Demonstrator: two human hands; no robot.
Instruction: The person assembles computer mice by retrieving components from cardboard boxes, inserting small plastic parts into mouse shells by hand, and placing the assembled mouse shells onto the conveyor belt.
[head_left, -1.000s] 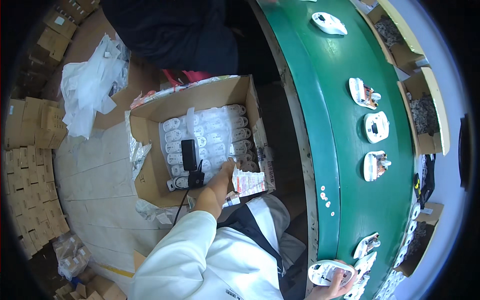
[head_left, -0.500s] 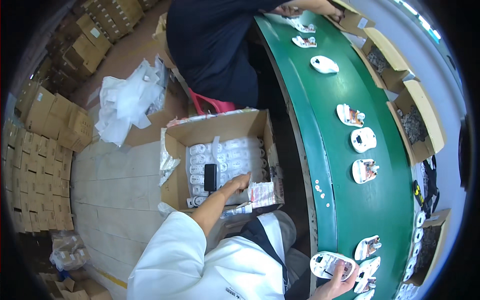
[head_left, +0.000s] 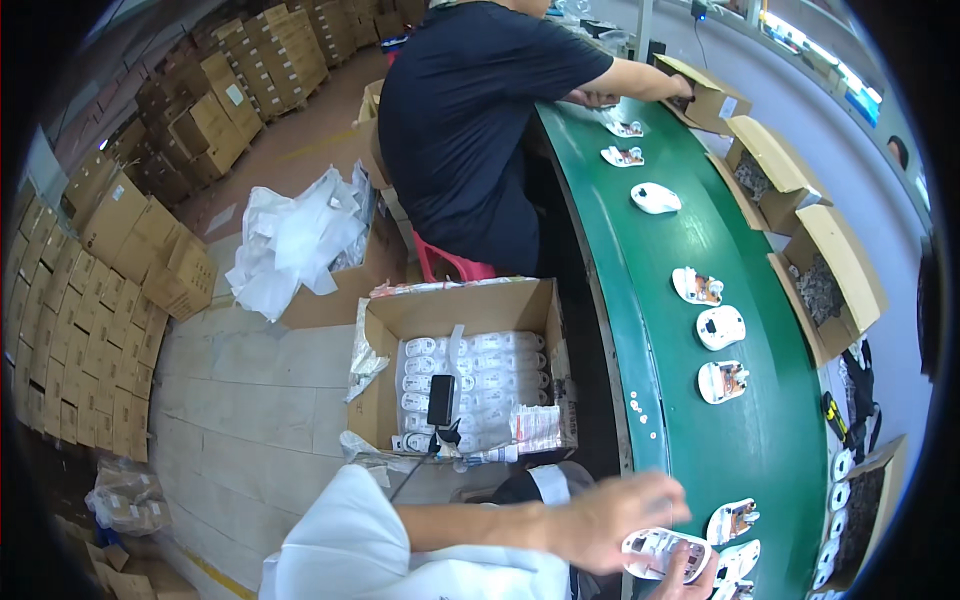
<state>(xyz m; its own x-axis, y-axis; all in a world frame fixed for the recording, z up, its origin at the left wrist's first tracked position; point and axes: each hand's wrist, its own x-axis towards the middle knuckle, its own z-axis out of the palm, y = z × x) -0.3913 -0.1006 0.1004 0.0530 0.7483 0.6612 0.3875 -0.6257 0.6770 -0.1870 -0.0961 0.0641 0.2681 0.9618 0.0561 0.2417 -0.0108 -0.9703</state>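
At the near end of the green bench, my right hand grips a white, open computer mouse shell with small parts inside. My left hand hovers just above and beside this shell, smeared by motion, so whether it holds anything is unclear. More mouse halves with circuit boards lie right of my hands, partly overlapping. Further up the bench are another board-bearing half and a white shell. A carton at my left holds rows of white mouse shells, with a black phone-like device over them.
A co-worker in dark clothes sits on a red stool ahead, reaching into a carton. Open cartons of small parts line the bench's right side. A carton heaped with white plastic sheets and stacked boxes stand left.
My left hand has left the carton of shells and swung right to the shell in my right hand. The view has tilted up, showing more of the co-worker.
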